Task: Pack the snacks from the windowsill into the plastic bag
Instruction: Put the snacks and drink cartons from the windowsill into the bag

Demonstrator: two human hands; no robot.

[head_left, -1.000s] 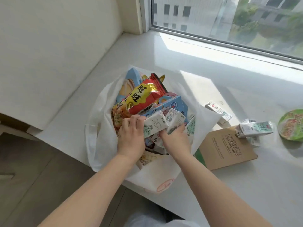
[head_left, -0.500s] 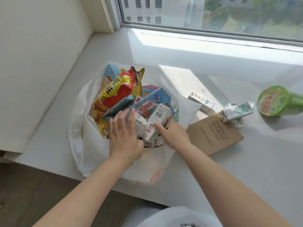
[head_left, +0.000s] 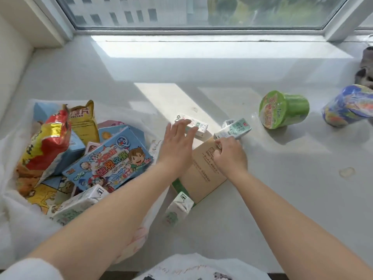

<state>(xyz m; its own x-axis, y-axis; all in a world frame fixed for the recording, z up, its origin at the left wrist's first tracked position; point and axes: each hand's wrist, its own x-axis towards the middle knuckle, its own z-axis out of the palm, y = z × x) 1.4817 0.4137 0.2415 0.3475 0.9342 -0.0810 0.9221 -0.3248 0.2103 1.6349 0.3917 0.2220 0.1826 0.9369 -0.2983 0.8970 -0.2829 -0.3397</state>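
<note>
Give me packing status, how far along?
Mostly done: plastic bag already holds chip packets and boxes. In hand: left hand open over a small carton; right hand reaches the green carton. Left: carton by the bag, kraft box, green cup, blue cup.

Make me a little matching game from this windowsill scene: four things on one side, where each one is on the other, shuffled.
Things:
1. green noodle cup
2. blue cartoon box
3. brown cardboard box
4. left hand

Places:
A. inside the white plastic bag
B. flat on the sill under the right hand
C. on its side, on the right of the sill
D. fingers spread over a small milk carton

Pairs: 1-C, 2-A, 3-B, 4-D
</note>
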